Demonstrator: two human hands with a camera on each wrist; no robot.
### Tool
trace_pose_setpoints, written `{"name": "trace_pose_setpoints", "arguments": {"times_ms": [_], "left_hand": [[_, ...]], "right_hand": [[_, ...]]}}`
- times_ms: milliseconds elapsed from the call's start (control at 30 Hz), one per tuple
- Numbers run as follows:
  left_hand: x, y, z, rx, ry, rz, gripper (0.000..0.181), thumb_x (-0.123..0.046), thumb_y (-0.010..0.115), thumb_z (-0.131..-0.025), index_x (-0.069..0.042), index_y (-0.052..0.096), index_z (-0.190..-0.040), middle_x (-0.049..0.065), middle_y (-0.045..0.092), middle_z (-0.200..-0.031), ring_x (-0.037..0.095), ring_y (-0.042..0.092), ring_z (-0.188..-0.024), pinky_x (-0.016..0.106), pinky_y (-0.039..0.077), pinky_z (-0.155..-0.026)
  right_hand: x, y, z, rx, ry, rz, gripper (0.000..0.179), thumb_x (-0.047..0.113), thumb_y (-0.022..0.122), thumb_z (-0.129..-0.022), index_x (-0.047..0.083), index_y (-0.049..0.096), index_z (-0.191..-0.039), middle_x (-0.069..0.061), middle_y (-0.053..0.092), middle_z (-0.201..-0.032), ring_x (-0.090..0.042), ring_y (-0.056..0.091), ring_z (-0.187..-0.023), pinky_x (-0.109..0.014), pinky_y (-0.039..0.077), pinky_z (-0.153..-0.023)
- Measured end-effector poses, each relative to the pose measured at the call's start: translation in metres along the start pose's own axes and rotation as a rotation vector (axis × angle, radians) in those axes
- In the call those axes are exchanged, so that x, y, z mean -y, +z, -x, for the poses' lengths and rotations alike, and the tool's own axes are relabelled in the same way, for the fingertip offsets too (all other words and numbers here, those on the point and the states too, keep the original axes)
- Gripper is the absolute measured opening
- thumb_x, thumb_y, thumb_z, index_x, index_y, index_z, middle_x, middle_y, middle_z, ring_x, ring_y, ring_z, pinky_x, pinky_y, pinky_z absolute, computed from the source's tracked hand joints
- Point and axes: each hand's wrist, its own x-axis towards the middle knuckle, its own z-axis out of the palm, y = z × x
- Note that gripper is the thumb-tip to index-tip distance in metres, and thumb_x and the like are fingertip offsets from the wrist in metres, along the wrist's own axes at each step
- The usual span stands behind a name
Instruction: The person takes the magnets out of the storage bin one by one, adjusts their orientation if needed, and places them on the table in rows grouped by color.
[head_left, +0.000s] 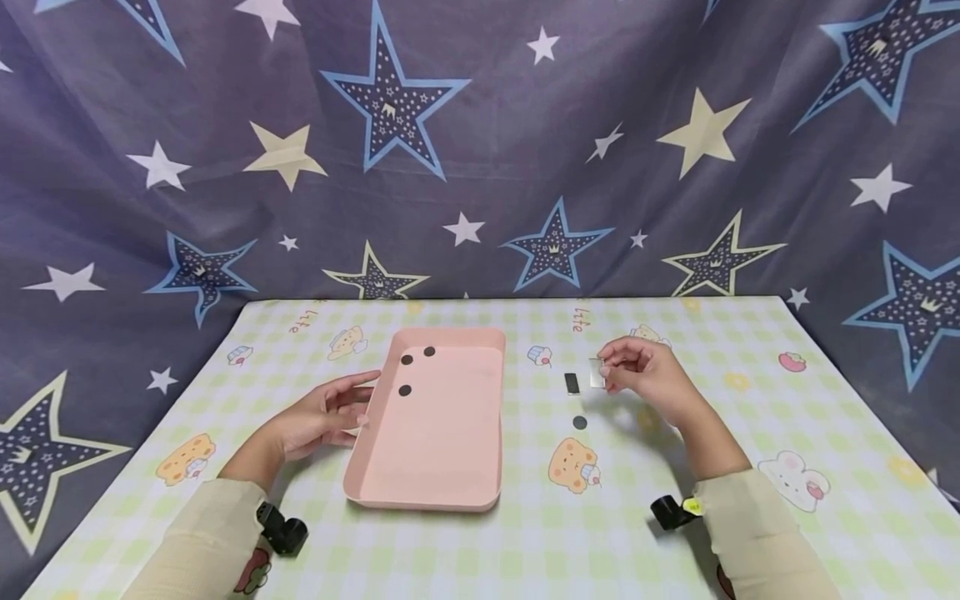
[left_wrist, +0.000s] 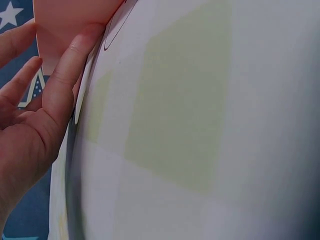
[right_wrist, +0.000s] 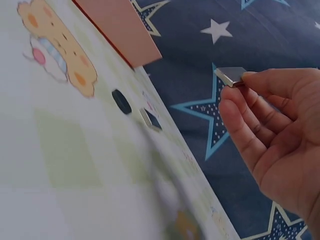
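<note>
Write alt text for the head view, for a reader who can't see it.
A person's right hand pinches a silvery rectangular piece above a checked tablecloth, while the left hand touches a pink tray holding three dark discs. Right of the tray lie a black-topped rectangular piece and a fourth disc; a star-patterned cloth hangs behind.

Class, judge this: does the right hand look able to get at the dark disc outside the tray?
Probably yes: the dark disc lies uncovered near the right hand; nothing seems to block the way, though the silvery piece that hand pinches may hinder grasping.
</note>
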Motion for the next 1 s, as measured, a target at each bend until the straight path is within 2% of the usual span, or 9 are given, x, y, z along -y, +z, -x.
{"name": "trace_pose_setpoints", "arguments": {"times_ms": [100,267,567,800,1000], "left_hand": [[0.0,-0.001,0.0,-0.001,0.006,0.001,0.075,-0.003,0.059,-0.095,-0.008,0.016,-0.157,0.03,0.021,-0.154,0.027,0.056,-0.119,0.051,0.052,-0.088],[-0.001,0.0,0.0,0.001,0.015,0.002,0.075,-0.002,0.06,-0.094,-0.007,0.017,-0.156,0.031,0.022,-0.153,0.026,0.057,-0.117,0.051,0.052,-0.087],[0.0,0.001,0.0,-0.031,0.005,0.017,0.074,0.001,0.059,-0.094,-0.007,0.019,-0.156,0.029,0.032,-0.147,0.023,0.057,-0.117,0.046,0.052,-0.091],[-0.003,0.002,0.001,-0.031,0.014,-0.007,0.077,0.002,0.061,-0.092,-0.004,0.019,-0.156,0.03,0.033,-0.147,0.023,0.055,-0.119,0.042,0.051,-0.092],[-0.003,0.003,0.001,-0.033,0.015,-0.022,0.077,0.002,0.062,-0.091,-0.003,0.018,-0.155,0.03,0.033,-0.147,0.022,0.056,-0.118,0.041,0.051,-0.092]], "right_hand": [[-0.003,-0.004,-0.001,-0.017,0.012,-0.01,0.022,-0.007,0.063,-0.089,-0.016,0.058,-0.108,-0.007,0.068,-0.084,-0.016,0.064,-0.068,-0.032,0.058,-0.067],[-0.009,-0.01,-0.001,-0.039,0.046,0.007,0.023,-0.006,0.064,-0.089,-0.015,0.058,-0.108,-0.005,0.065,-0.084,-0.017,0.065,-0.07,-0.033,0.058,-0.069],[-0.018,-0.019,-0.002,-0.079,0.152,0.097,0.026,-0.005,0.063,-0.089,-0.015,0.057,-0.112,-0.011,0.064,-0.085,-0.018,0.065,-0.07,-0.036,0.058,-0.069],[-0.026,-0.022,-0.003,-0.124,0.197,0.213,0.023,-0.005,0.064,-0.089,-0.013,0.06,-0.11,-0.014,0.064,-0.084,-0.017,0.063,-0.068,-0.031,0.057,-0.063],[-0.034,-0.023,-0.003,-0.131,0.24,0.278,0.02,-0.003,0.064,-0.09,-0.01,0.061,-0.109,-0.014,0.065,-0.082,-0.018,0.062,-0.066,-0.029,0.055,-0.059]]}}
